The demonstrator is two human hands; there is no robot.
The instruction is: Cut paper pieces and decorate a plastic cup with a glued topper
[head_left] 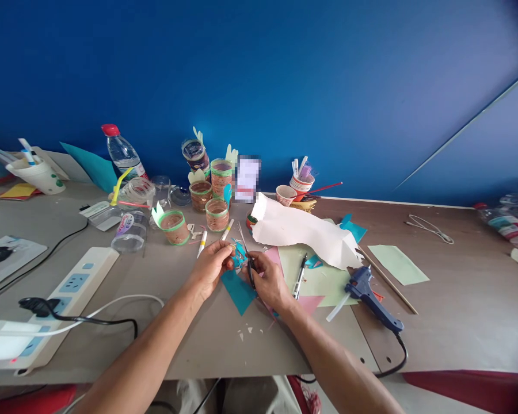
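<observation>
Lying nearest on the table (190,345), small pale paper scraps (249,330) sit near its front edge, where a brushing forearm could sweep them off. Just beyond, a teal sheet (238,292) lies partly beneath the working hands; a slip of the scissors could nick it. The right hand (271,282) has its grip closed about the handles of the scissors (251,268), the tips pointing away; how far the blades stand apart I cannot tell. Beside them the left hand (209,267) pinches a small blue paper piece (239,253) in a narrow grip, held up over the table in front of the person. Fingers and blades are so near each other that a careless squeeze might catch skin, and thin paper may tear if the two hands pull apart. To the right lies a glue gun (371,296); if it is hot, a stray right arm could get burnt, and its cord might drag it. Farther on, two markers (202,244) could roll if knocked, and behind them a green-rimmed jar (175,228) might tip if an elbow or sleeve reached it
</observation>
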